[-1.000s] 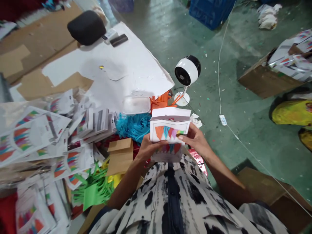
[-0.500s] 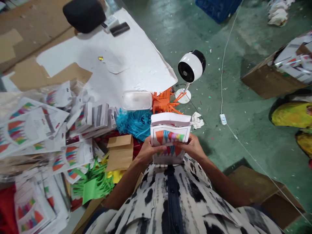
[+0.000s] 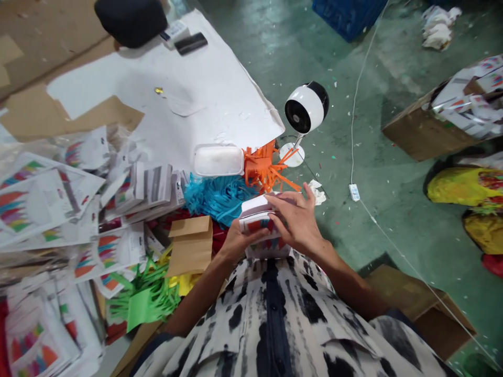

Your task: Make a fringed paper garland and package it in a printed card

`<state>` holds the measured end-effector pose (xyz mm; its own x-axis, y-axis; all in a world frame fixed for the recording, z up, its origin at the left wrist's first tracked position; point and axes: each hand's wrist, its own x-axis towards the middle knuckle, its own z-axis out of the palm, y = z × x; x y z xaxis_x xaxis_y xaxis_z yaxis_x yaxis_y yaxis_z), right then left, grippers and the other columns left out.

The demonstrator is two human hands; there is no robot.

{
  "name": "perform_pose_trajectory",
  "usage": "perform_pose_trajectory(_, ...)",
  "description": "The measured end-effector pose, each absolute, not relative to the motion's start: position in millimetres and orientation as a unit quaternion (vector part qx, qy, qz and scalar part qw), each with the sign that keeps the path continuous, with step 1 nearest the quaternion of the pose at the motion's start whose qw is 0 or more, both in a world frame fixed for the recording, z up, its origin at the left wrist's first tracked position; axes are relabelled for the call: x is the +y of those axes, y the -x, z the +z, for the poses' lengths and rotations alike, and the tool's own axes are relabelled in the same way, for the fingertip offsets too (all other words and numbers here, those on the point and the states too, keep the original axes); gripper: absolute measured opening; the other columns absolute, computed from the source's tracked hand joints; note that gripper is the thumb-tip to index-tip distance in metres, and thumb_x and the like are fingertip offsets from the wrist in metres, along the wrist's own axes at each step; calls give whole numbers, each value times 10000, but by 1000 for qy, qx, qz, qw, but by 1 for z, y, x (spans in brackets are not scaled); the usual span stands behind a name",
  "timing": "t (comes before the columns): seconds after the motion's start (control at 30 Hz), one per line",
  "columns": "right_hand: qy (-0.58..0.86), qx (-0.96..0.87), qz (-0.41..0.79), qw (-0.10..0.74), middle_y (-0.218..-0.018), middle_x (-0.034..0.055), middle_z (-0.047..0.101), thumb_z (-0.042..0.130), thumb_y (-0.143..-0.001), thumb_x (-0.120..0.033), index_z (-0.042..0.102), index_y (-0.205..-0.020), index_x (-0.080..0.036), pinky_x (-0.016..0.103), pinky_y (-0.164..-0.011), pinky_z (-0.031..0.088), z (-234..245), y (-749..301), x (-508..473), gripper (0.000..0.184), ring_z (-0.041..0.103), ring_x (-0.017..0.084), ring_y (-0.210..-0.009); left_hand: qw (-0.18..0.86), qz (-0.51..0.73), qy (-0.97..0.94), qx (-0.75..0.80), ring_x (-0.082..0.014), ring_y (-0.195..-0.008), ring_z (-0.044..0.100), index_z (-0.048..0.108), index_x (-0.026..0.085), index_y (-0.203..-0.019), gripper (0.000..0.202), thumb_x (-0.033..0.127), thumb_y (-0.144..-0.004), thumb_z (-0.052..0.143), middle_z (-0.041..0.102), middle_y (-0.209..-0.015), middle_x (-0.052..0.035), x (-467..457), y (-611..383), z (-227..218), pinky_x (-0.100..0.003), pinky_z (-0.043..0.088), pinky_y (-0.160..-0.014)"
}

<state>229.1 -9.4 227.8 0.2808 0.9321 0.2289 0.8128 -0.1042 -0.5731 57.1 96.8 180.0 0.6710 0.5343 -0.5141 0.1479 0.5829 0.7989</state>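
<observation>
Green-painted concrete floor (image 3: 393, 225) stretches ahead of me, flecked with paper scraps, and a thin white cable (image 3: 359, 131) crosses it to a small white plug block (image 3: 354, 192). On my left, a large white paper sheet (image 3: 188, 99) lies over brown cardboard (image 3: 66, 118), with a black cushion (image 3: 129, 21) at its far edge. A white-and-black desk fan (image 3: 305, 109) stands just past the sheet's corner.

My left grip (image 3: 243, 241) is closed around a printed paper packet (image 3: 255, 220), cradling it from below and the side. The packet sits tilted between my 2 hands, low in front of my black-and-white patterned shirt (image 3: 275, 324). My right grip (image 3: 294, 220) is not clenched: it lies open over the top of the packet, with its spread fingers (image 3: 281, 209) on the upper face.

Just beyond my hands are a tangle of orange paper fringe (image 3: 267, 170), a heap of blue paper fringe (image 3: 216, 199) and a white plastic tub (image 3: 218, 159). Brown kraft paper (image 3: 190, 246) and green paper fringe (image 3: 143, 303) lie nearer my left arm, beside piles of bunting-printed packets (image 3: 39, 204).
</observation>
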Motion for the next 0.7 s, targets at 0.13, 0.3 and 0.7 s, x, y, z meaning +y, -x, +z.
perform_pose_trajectory(0.13,751,-499,53,429,-1328,26,726,613,-1028,-318,568,-1469,-358,645,-1320,194,232,-233,-15,445,590,275,-1350,807,156,-402,403,-231,-840,783,838,147,-1051,405,330,-711,963,837,-1023,-94,106,-49,174,-344,645,-827)
perform_pose_trajectory(0.3,725,-337,165,578,-1294,64,735,633,-1034,-345,703,-1303,-306,498,-1102,522,222,-234,-27,281,676,255,-1227,819,188,-371,395,-251,-901,793,827,162,-914,310,277,-668,977,838,-1050,-83,115,-48,177,-355,642,-857)
perform_pose_trajectory(0.7,710,-345,250,560,-1238,38,679,735,-964,-376,640,-1290,-317,358,-924,575,211,-235,-30,344,684,185,-1003,842,118,-374,370,-308,-937,796,773,132,-1168,603,500,-722,943,827,-1023,-124,109,-49,187,-355,639,-785)
